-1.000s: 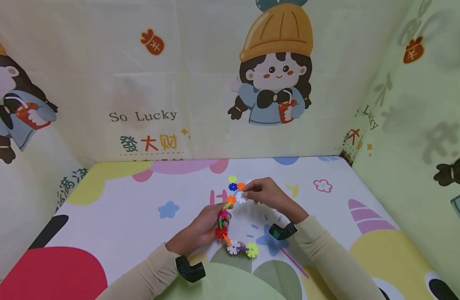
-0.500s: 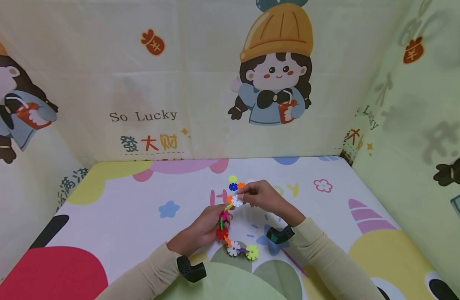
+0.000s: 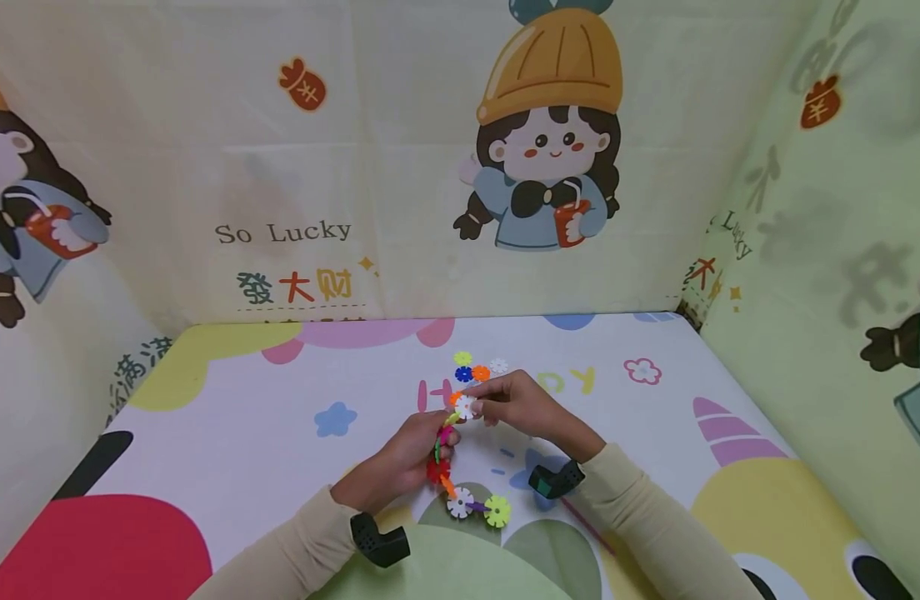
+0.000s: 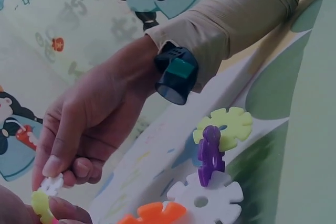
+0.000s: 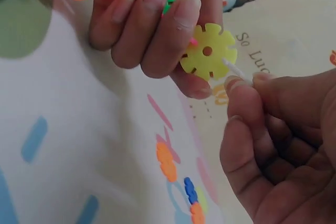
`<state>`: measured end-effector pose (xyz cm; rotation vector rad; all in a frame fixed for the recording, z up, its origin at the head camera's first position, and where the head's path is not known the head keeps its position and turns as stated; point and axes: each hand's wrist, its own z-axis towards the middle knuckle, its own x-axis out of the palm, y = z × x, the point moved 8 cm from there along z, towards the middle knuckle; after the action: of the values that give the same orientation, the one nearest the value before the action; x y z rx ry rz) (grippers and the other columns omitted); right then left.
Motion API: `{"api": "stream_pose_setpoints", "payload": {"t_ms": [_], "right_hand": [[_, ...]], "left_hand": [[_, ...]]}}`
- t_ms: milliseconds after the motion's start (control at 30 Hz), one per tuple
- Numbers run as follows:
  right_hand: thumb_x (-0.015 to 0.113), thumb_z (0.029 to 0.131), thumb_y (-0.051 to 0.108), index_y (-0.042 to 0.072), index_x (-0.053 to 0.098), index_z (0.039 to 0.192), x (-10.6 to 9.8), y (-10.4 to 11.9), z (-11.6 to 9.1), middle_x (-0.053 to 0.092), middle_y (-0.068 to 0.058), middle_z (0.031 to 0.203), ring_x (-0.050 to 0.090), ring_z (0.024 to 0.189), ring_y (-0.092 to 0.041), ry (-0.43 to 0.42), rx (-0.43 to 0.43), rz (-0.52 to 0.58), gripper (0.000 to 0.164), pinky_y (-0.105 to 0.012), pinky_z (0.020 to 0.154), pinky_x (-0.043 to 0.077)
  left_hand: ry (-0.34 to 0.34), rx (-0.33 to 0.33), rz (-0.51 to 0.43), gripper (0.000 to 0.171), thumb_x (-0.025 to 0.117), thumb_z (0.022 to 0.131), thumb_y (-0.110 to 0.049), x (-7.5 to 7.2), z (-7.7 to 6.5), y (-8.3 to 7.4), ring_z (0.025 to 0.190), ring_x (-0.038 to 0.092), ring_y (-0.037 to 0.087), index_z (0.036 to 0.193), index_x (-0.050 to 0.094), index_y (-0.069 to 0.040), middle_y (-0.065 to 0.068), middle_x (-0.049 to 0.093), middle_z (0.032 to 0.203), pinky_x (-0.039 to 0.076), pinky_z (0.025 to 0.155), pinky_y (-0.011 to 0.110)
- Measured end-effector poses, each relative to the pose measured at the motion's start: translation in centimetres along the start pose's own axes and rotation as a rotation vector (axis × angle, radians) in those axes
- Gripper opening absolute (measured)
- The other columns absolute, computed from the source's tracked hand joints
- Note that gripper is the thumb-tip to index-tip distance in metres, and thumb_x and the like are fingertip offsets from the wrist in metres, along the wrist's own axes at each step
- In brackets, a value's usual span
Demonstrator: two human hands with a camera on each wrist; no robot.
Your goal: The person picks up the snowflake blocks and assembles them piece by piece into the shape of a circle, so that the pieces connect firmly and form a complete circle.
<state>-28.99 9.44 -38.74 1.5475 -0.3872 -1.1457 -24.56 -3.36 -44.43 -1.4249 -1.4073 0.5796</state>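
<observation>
A chain of notched plastic snowflake discs is gripped by my left hand (image 3: pixel 403 450), whose fingers curl round its middle. From that hand the chain hangs down through a red disc (image 3: pixel 438 472) and a white disc (image 4: pixel 202 200). A purple disc (image 4: pixel 211 156) and a yellow-green disc (image 4: pixel 231 127) end it. At the upper end, a yellow disc (image 5: pixel 210 59) sticks out beyond the left fingers. Between thumb and index finger, my right hand (image 3: pixel 531 410) pinches another white disc (image 3: pixel 464 407), edge-on at the yellow disc's rim. How deep it sits I cannot tell.
Loose discs lie on the printed tablecloth (image 3: pixel 265 467) beyond the hands: yellow-green (image 3: pixel 463 358), blue (image 3: pixel 463 374), orange (image 3: pixel 481 373) and white (image 3: pixel 499 365). Another orange disc (image 5: pixel 167 161) lies closer. A patterned cloth backdrop (image 3: pixel 415 192) rises behind the table.
My right hand has moved left and slightly towards me, bringing the white disc to the yellow disc at the chain's end. The left hand has stayed nearly still, holding the chain.
</observation>
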Motion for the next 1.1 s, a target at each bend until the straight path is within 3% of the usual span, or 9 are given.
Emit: {"api": "stream_pose_setpoints", "payload": {"t_ms": [133, 233, 400, 467, 600, 733, 900, 1100], "right_hand": [[0.063, 0.094, 0.004, -0.004, 0.069, 0.115, 0.6, 0.2, 0.1, 0.072, -0.009, 0.089, 0.063, 0.066, -0.021, -0.020, -0.010, 0.005, 0.024, -0.032, 0.064, 0.055], [0.062, 0.094, 0.001, -0.007, 0.067, 0.116, 0.6, 0.9, 0.0, 0.071, -0.016, 0.088, 0.062, 0.066, -0.027, -0.024, -0.021, -0.012, 0.024, -0.038, 0.063, 0.054], [0.061, 0.094, 0.002, -0.007, 0.066, 0.118, -0.1, 1.7, -0.2, 0.068, -0.022, 0.084, 0.059, 0.063, -0.032, -0.019, -0.055, -0.034, 0.026, -0.040, 0.058, 0.051], [0.061, 0.095, 0.007, -0.006, 0.065, 0.120, -0.5, 1.2, 0.0, 0.069, -0.019, 0.083, 0.059, 0.063, -0.033, -0.024, -0.066, -0.031, 0.028, -0.038, 0.058, 0.052], [0.059, 0.098, 0.018, -0.002, 0.065, 0.122, -2.0, -0.1, 0.4, 0.069, -0.014, 0.083, 0.060, 0.067, -0.036, -0.087, -0.016, -0.026, 0.031, -0.046, 0.063, 0.053], [0.056, 0.100, 0.021, -0.001, 0.068, 0.117, -4.1, -1.4, 0.6, 0.068, -0.016, 0.085, 0.062, 0.070, -0.029, -0.190, 0.058, -0.049, 0.031, -0.049, 0.066, 0.053], [0.057, 0.099, 0.019, -0.002, 0.068, 0.116, -5.7, -3.4, 0.9, 0.069, -0.014, 0.087, 0.062, 0.074, -0.024, -0.252, 0.155, -0.094, 0.029, -0.041, 0.067, 0.053], [0.061, 0.097, 0.017, 0.001, 0.070, 0.114, -6.6, -5.0, 1.0, 0.070, -0.011, 0.091, 0.062, 0.074, -0.024, -0.274, 0.191, -0.161, 0.025, -0.032, 0.060, 0.050]], "left_hand": [[-0.024, -0.010, 0.022, 0.039, 0.040, 0.106, -0.026, -0.2, -0.3, -0.1, 0.060, 0.043, 0.011, 0.133, 0.041, 0.003, 0.001, 0.048, 0.071, 0.039, 0.063, 0.023], [-0.023, 0.000, 0.014, 0.039, 0.039, 0.106, -0.028, -0.1, -0.4, -0.3, 0.061, 0.043, 0.011, 0.133, 0.041, 0.002, 0.000, 0.048, 0.072, 0.038, 0.063, 0.024], [-0.007, 0.043, -0.015, 0.042, 0.042, 0.105, -0.032, 0.0, -0.1, -0.3, 0.065, 0.046, 0.011, 0.132, 0.043, 0.000, 0.001, 0.052, 0.076, 0.041, 0.063, 0.022], [-0.011, 0.052, -0.030, 0.045, 0.045, 0.104, -0.036, -0.1, 0.0, -0.3, 0.067, 0.047, 0.012, 0.130, 0.043, 0.000, 0.002, 0.053, 0.078, 0.042, 0.064, 0.022], [-0.023, 0.057, -0.081, 0.050, 0.052, 0.099, -0.042, -0.3, 0.3, -0.2, 0.069, 0.049, 0.012, 0.124, 0.045, 0.000, 0.003, 0.054, 0.079, 0.044, 0.066, 0.021], [-0.013, 0.088, -0.116, 0.045, 0.049, 0.102, -0.036, -0.4, 0.4, -0.3, 0.070, 0.051, 0.012, 0.123, 0.043, 0.003, 0.004, 0.054, 0.079, 0.047, 0.068, 0.022], [0.009, 0.108, -0.121, 0.033, 0.042, 0.106, -0.027, -0.3, 0.4, -0.5, 0.070, 0.052, 0.013, 0.119, 0.039, 0.003, 0.005, 0.054, 0.079, 0.047, 0.068, 0.024], [0.023, 0.120, -0.089, 0.040, 0.038, 0.107, -0.024, -0.2, 0.2, -0.8, 0.071, 0.048, 0.012, 0.139, 0.032, -0.001, 0.007, 0.050, 0.088, 0.043, 0.067, 0.024]]}}
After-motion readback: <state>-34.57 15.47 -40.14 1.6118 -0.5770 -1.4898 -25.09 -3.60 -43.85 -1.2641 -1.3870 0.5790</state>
